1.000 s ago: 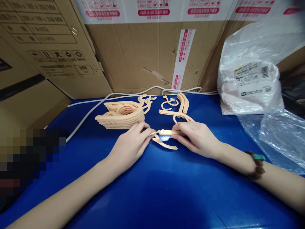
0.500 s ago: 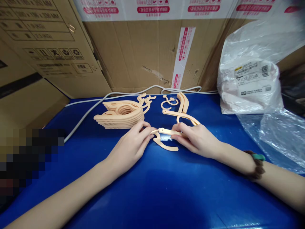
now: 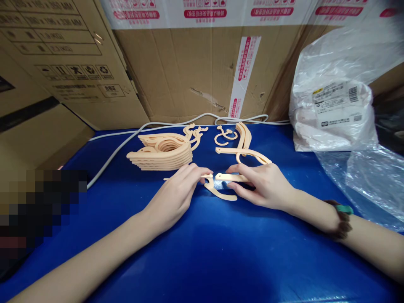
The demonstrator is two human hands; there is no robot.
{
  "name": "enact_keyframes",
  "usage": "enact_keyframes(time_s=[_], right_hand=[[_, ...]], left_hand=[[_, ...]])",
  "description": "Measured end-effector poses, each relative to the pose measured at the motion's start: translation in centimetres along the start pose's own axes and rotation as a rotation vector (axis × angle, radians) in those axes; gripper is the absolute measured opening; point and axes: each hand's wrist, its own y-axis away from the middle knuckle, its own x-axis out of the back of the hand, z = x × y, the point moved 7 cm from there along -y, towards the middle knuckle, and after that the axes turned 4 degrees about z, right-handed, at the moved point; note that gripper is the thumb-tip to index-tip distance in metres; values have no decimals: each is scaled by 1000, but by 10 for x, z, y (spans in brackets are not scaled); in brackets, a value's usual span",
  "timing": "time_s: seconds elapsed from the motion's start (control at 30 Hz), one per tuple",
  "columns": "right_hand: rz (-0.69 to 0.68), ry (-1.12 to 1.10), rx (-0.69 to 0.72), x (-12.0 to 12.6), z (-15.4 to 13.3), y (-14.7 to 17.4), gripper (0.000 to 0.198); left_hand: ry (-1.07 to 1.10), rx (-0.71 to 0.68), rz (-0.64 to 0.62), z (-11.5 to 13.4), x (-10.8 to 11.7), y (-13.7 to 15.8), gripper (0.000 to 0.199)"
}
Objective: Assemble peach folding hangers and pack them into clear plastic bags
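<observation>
My left hand [image 3: 181, 185] is closed on a thin beige plastic hanger arm [image 3: 207, 176], whose far end pokes out to the left behind the knuckles. A curved hanger hook [image 3: 221, 194] hangs just below these fingertips, its tip pointing right; whether it is joined to the arm is hidden. My right hand [image 3: 260, 183] grips a second hanger arm [image 3: 229, 177] between thumb and fingers, its holed end facing left. A small gap parts the two arms. Behind the right hand lie more loose hanger arms [image 3: 243, 143] and loose hooks [image 3: 224, 134].
A neat stack of beige hanger arms [image 3: 160, 158] stands at the back left, with several hooks [image 3: 195, 132] beside it. A white cable [image 3: 126, 141] runs along cardboard boxes [image 3: 183, 71] behind the blue table [image 3: 202, 252]. A plastic-wrapped parcel [image 3: 334, 109] sits at the right.
The two hanger arms, touching or nearly so before, have come slightly apart. My left hand's arm is turned flatter, and my right fingers have spread a little and shifted right.
</observation>
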Motion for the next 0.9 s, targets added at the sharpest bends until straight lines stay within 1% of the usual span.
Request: enact_keyframes(time_s=[0.13, 0.27, 0.37, 0.47, 0.53, 0.67, 0.8, 0.9], right_hand=[[-38, 8, 63, -2, -4, 0, 24], [-111, -15, 114, -7, -8, -1, 31], [-156, -18, 110, -10, -7, -1, 33], [-173, -26, 101, -11, -6, 0, 33], [-169, -22, 103, -11, -6, 1, 33], [-137, 20, 131, -8, -9, 1, 32], [-63, 89, 182, -3, -14, -1, 31], [-21, 130, 200, 0, -17, -1, 33]], left_hand=[[-7, 52, 25, 1, 3, 0, 28], [-25, 88, 45, 3, 6, 0, 24], [-23, 96, 19, 7, 5, 0, 21], [-34, 110, -35, 9, 2, 0, 29], [-60, 122, -69, 9, -2, 1, 32], [-97, 100, -103, 9, -8, 0, 29], [-138, 39, -110, 13, -10, -2, 25], [-160, 33, -100, 15, -8, -2, 22]])
